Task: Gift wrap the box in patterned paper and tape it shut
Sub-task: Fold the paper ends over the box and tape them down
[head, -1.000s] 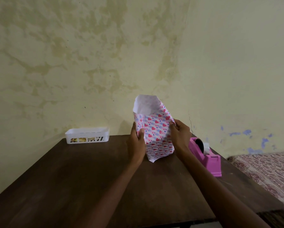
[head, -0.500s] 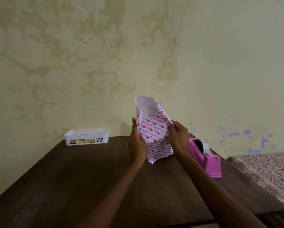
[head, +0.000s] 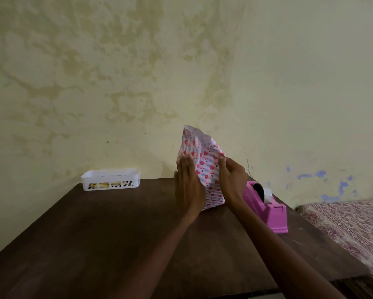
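A box wrapped in white paper with pink and red hearts (head: 205,167) stands upright on the dark wooden table (head: 120,229), its loose top flap sticking up and leaning right. My left hand (head: 188,186) lies flat with straight fingers against the parcel's left face. My right hand (head: 232,178) holds the right edge, thumb and fingertips pinching the paper near the top corner. The box itself is hidden under the paper. A pink tape dispenser (head: 267,207) with a clear roll sits just right of my right wrist.
A white slotted plastic basket (head: 110,179) with something yellow inside sits at the table's far left, by the stained wall. A bed with a patterned maroon cover (head: 349,225) lies past the table's right edge.
The open top flap has been folded over, so its white inside no longer faces me. My left hand has flattened against the left face; my right hand has moved slightly up the right edge.
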Demonstrator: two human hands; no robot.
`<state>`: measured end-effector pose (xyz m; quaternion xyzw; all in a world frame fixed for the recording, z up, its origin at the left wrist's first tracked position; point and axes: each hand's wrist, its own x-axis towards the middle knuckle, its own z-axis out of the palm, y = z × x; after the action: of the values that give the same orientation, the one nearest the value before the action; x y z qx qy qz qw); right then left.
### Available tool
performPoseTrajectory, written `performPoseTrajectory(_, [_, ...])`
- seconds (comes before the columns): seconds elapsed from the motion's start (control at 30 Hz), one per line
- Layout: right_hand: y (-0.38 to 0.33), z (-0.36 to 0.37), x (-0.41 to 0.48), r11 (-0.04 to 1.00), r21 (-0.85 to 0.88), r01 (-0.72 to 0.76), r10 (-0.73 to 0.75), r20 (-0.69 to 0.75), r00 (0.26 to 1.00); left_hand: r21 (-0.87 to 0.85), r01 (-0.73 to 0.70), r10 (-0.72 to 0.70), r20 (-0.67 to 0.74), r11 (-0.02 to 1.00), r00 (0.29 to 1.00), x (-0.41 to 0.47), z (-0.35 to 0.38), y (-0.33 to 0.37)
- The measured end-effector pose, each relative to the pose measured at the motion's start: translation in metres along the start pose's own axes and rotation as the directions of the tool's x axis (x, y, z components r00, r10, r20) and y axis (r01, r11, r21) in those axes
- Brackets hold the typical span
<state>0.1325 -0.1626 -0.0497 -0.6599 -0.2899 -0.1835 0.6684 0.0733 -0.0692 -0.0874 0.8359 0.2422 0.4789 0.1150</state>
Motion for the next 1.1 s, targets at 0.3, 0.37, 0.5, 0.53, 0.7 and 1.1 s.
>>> performPoseTrajectory(0.3, [0.004, -0.005, 0.001, 0.999, 0.026, -0.044, 0.044, -0.002, 0.999, -0.140, 0.056, -0.051, 0.036, 0.989, 0.998, 0.004, -0.014, 0.011])
performPoseTrajectory(0.37, [0.003, -0.007, 0.001, 0.997, 0.040, -0.066, 0.066, -0.004, 0.998, -0.322, 0.096, -0.114, -0.038, 0.942, 0.993, 0.007, -0.027, 0.012])
performPoseTrajectory(0.5, [0.001, -0.007, 0.000, 0.994, 0.042, -0.099, 0.099, -0.002, 0.995, -0.498, 0.117, -0.204, -0.125, 0.859, 0.971, 0.012, -0.037, 0.001])
performPoseTrajectory(0.53, [0.002, -0.006, 0.001, 0.993, 0.053, -0.105, 0.106, -0.002, 0.994, -0.544, 0.143, -0.250, -0.127, 0.826, 0.960, 0.013, -0.037, -0.004])
performPoseTrajectory(0.7, [0.004, -0.007, 0.002, 0.986, 0.096, -0.138, 0.141, -0.023, 0.990, -0.654, 0.423, -0.401, 0.195, 0.627, 0.895, 0.020, -0.035, -0.018])
performPoseTrajectory(1.1, [0.009, -0.006, 0.001, 0.976, -0.154, -0.153, 0.166, 0.069, 0.984, -0.449, 0.437, -0.293, 0.355, 0.779, 0.888, 0.038, -0.037, -0.016])
